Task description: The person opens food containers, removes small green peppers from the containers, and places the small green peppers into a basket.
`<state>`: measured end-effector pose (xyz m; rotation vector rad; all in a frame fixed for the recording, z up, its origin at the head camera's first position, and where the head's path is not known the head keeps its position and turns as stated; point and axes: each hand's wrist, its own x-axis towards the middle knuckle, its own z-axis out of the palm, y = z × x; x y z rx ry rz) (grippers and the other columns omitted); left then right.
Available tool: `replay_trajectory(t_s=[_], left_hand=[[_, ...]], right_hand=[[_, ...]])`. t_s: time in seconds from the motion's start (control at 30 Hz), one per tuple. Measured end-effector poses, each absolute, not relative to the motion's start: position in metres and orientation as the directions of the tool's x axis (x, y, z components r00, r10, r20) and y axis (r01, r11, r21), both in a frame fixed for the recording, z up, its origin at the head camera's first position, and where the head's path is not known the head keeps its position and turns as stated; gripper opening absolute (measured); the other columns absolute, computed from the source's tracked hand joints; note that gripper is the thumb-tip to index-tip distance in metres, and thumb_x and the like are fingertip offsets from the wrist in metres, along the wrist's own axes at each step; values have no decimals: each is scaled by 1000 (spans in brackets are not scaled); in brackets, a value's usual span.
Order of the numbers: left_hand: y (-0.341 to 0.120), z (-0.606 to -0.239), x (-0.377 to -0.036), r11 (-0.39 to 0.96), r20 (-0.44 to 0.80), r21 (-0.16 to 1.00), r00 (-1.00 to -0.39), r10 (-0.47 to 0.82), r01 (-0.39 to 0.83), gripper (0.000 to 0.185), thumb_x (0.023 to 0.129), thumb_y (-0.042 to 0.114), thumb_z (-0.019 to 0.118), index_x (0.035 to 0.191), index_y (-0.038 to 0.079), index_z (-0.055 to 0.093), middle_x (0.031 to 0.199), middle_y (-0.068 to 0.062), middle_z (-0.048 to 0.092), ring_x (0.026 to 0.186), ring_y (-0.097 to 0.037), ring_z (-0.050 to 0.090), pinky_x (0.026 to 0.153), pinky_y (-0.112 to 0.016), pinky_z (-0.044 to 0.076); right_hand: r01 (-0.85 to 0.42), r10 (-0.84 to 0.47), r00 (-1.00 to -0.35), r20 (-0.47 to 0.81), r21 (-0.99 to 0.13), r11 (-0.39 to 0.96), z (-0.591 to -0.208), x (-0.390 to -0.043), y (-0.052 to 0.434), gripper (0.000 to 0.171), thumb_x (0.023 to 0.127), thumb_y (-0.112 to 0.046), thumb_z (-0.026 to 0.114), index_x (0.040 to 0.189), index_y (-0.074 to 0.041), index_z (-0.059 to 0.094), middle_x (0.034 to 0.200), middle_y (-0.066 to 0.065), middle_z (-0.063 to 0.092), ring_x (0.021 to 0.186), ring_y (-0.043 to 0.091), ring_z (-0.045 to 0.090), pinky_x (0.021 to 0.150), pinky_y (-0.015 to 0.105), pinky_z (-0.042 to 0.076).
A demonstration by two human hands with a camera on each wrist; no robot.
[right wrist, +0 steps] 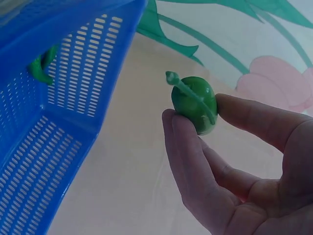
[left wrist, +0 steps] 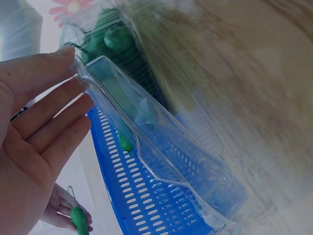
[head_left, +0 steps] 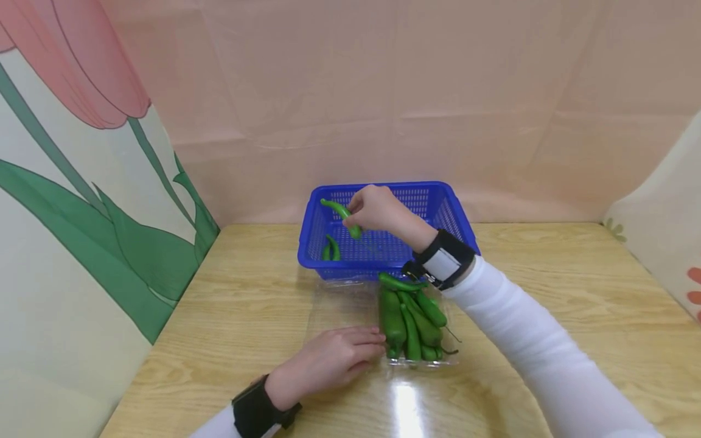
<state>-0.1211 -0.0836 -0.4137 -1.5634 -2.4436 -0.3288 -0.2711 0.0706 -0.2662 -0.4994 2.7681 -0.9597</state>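
My right hand (head_left: 378,210) pinches a green chili pepper (right wrist: 195,105) between thumb and fingers, above the blue basket (head_left: 304,243); the pepper's stem shows in the right wrist view. Several peppers are heaped in one half of an open clear plastic box (head_left: 350,304) in front of the basket. At the box's near edge, my left hand (head_left: 342,356) holds its rim with thumb and fingertips, beside the heaped peppers (head_left: 413,325). Small green peppers (head_left: 331,248) lie at the left inside the basket.
The wooden table (head_left: 230,286) meets a pink cloth backdrop (head_left: 350,91) behind the basket. A tulip-printed cloth (head_left: 98,182) stands on the left, and another printed cloth (head_left: 668,213) on the right.
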Motion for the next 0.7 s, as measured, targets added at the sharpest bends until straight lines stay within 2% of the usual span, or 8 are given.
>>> replay_trajectory(t_s=[0.2, 0.7], left_hand=[[-84, -414, -120, 406, 304, 75, -409, 861, 911, 33, 86, 18, 68, 118, 14, 65, 126, -1, 63, 123, -14, 55, 108, -25, 42], [-83, -415, -122, 405, 302, 64, -405, 863, 912, 33, 87, 18, 68, 119, 14, 65, 128, -1, 62, 124, -13, 54, 108, -24, 41]], right_hand=[[-215, -348, -934, -76, -657, 722, -264, -288, 65, 31, 83, -17, 71, 111, -4, 67, 104, 12, 69, 82, 20, 69, 72, 29, 60], [-40, -226, -956, -189, -678, 734, -279, -341, 58, 35, 80, -13, 74, 112, -1, 66, 105, 15, 69, 87, 24, 71, 68, 26, 61]])
